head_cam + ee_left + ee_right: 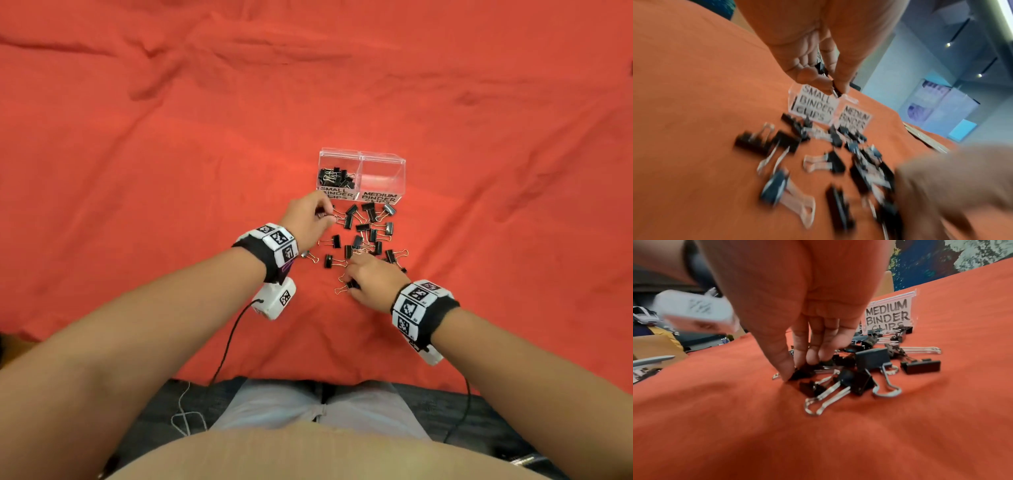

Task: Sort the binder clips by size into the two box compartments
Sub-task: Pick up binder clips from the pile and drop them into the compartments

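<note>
A clear two-compartment box [361, 159] stands on the red cloth. Its left compartment [337, 178], labelled SMALL BINDER CLIPS, holds several small black clips. The right one [383, 178], labelled MEDIUM BINDER CLIPS, looks empty. In front lies a loose pile of black binder clips [368, 233] of both sizes. My left hand [323, 214] hovers just before the small label and pinches small clips [825, 71] between thumb and fingers. My right hand [349, 282] is down at the pile's near edge, thumb and fingers closed on a small clip [803, 372] that lies on the cloth.
The wrinkled red cloth [171, 137] covers the whole table. A medium clip [857, 382] lies right beside my right fingers. Single clips [310, 255] lie between my two wrists. Cables hang over the near table edge [308, 377] by my lap.
</note>
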`<state>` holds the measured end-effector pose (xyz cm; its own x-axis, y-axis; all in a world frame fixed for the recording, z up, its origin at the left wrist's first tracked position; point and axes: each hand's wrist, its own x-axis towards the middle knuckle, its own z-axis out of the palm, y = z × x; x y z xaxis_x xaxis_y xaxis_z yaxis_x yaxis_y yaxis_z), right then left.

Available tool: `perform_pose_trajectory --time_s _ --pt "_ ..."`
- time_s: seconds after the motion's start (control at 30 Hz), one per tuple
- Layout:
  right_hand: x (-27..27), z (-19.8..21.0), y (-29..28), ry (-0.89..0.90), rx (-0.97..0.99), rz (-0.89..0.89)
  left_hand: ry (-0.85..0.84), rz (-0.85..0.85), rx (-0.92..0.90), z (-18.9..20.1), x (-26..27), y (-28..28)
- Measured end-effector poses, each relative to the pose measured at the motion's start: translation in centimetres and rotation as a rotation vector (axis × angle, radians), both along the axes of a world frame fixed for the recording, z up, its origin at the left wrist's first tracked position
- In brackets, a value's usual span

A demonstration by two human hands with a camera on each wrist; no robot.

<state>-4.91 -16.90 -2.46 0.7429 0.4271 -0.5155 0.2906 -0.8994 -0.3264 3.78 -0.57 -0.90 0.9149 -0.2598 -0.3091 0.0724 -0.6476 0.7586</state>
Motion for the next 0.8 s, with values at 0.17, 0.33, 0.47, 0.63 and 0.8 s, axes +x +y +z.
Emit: perform_pose_trajectory --time_s 0.17,0.33,0.47,0.63,0.8 --pt "-0.7 -1.0 -0.1 -0.030 0.103 -0.063 -0.130 0.096 0.009 2.2 6.0 -2.2" --pt "-0.8 -1.1 -0.2 0.020 0.291 -0.206 -0.120 0.066 0.134 1.7 8.2 -3.3" --pt "-0.3 -0.9 -2.3 0.072 0.438 -0.578 -0.161 -0.065 0.199 1.8 6.7 -3.5" --pt "0.5 -0.4 -5.4 0.128 0.545 -0.830 -0.160 -0.244 0.204 0.9 1.8 -3.1" --pt "0.8 -0.4 -6.5 0.211 0.665 -1.079 -0.055 -0.540 0.327 -1.6 -3.1 -3.1"
